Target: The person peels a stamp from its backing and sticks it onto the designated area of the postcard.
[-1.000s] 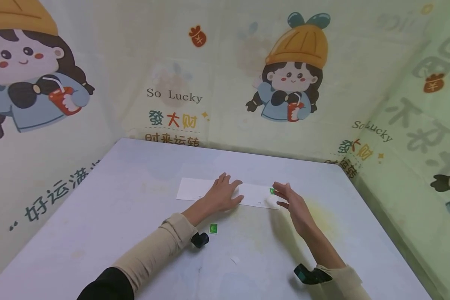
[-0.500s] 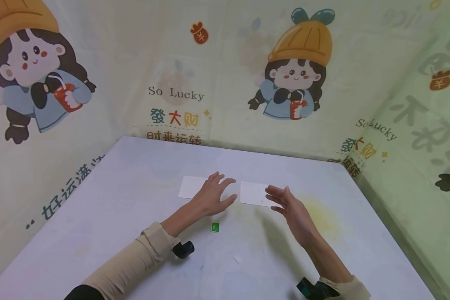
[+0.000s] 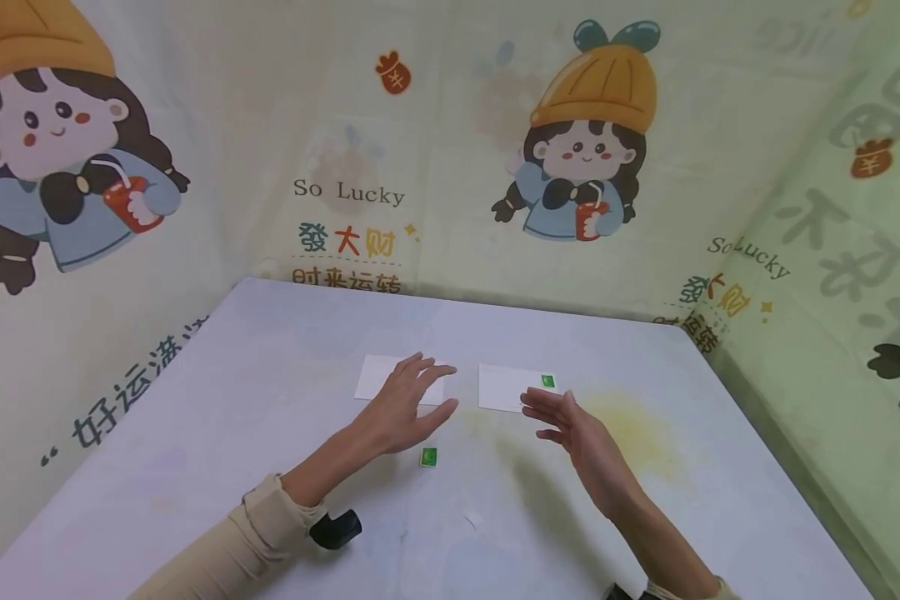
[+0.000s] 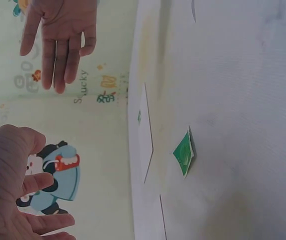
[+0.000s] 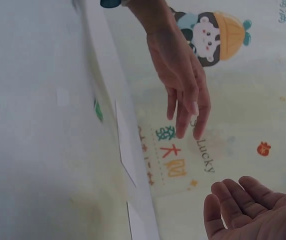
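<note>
A white paper rectangle (image 3: 501, 385) lies on the table, a green stamp-like square (image 3: 547, 381) at its upper right corner. To its left is a second white paper rectangle (image 3: 372, 375), partly hidden by my left hand (image 3: 401, 408). That hand hovers with fingers spread, holding nothing. My right hand (image 3: 581, 450) is raised over the lower right of the first rectangle, its fingers extended and nothing in them. Nearer to me, a loose green square (image 3: 428, 457) with a pale border rests on the table; in the left wrist view this green square (image 4: 184, 153) looks slightly curled.
The white table (image 3: 217, 467) reaches back to a patterned cloth (image 3: 450, 167) that hangs along its far and right sides. A small pale scrap (image 3: 471, 522) lies near the front. Black wrist cameras (image 3: 336, 530) sit below the forearms.
My left hand has drawn back leftward and toward me, off the right rectangle's edge. My right hand has shifted slightly left and nearer, uncovering the green square at the corner.
</note>
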The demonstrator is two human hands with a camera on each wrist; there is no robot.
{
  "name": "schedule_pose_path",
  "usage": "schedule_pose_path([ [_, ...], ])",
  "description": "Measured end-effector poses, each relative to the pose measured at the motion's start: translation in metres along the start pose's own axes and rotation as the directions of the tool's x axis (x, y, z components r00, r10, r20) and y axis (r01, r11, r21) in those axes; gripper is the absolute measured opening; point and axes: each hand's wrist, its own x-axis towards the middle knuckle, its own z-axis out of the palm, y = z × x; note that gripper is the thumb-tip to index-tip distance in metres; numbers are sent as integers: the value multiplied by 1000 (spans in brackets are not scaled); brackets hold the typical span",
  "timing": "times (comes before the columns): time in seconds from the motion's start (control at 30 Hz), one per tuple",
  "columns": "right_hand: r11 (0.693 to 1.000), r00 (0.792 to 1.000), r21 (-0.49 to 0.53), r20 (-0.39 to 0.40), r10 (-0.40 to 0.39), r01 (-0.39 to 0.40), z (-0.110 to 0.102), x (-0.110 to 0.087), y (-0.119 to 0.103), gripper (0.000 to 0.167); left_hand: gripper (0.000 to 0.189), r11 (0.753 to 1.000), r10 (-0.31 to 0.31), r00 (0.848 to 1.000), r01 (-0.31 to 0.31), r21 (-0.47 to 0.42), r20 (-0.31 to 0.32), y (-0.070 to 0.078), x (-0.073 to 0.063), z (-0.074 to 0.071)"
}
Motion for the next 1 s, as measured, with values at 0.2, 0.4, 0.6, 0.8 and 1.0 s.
schedule_pose_path([
  [0.2, 993, 997, -92, 28, -76, 78, 12, -6, 1, 56, 51, 1000, 2, 1000, -2, 4, -20, -2, -13, -11],
  [0.4, 965, 987, -209, 43, -154, 160, 25, -11, 0, 49, 51, 1000, -24, 999, 24, 19, -34, -8, -24, -15],
  [0.6, 955, 984, -237, 50, -173, 180, 35, -13, -1, 46, 50, 998, -45, 998, 47, 31, -52, -15, -33, -19],
  [0.8, 941, 981, -279, 53, -184, 192, 42, -12, 0, 43, 49, 997, -54, 996, 57, 46, -65, -22, -38, -23],
  [1.0, 911, 981, -366, 29, -193, 190, 50, -4, 3, 34, 50, 995, -70, 994, 76, 59, -84, -34, -39, -28],
])
